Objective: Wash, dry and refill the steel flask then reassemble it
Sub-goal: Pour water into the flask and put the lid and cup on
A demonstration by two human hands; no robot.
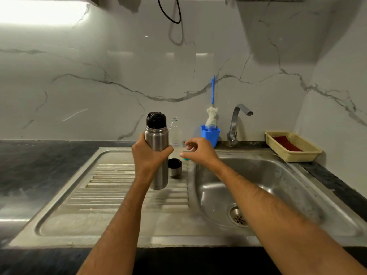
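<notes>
- The wall (pixel 139 76) behind is pale marble with grey veins; a black cable (pixel 170 14) loops down from the top edge.
- The dark counter (pixel 39 165) runs along the wall and round the steel sink unit.
- The drainboard (pixel 111 187) is ribbed and takes up the left half of the unit.
- The basin (pixel 268 187) is to its right, with the drain (pixel 238 216) near the front.
- The flask (pixel 156 151) is upright, lifted above the drainboard, its black stopper (pixel 155 119) on top.
- The left hand (pixel 148 155) grasps the flask round the middle, fingers wrapped behind and thumb in front.
- The right hand (pixel 198 150) hovers just right of the flask, above the basin's left rim, fingers loosely curled; whether they pinch anything I cannot tell.
- A yellow basket (pixel 309 153) on the counter at the right has something red lying in it.
- The tap (pixel 237 124) stands behind the basin.
- A blue cup (pixel 210 134) left of the tap holds a bottle brush (pixel 212 114) with a blue handle.
- A clear bottle (pixel 174 132) stands just behind the flask.
- The steel cap (pixel 175 167) sits mouth up on the drainboard, just right of the flask.
</notes>
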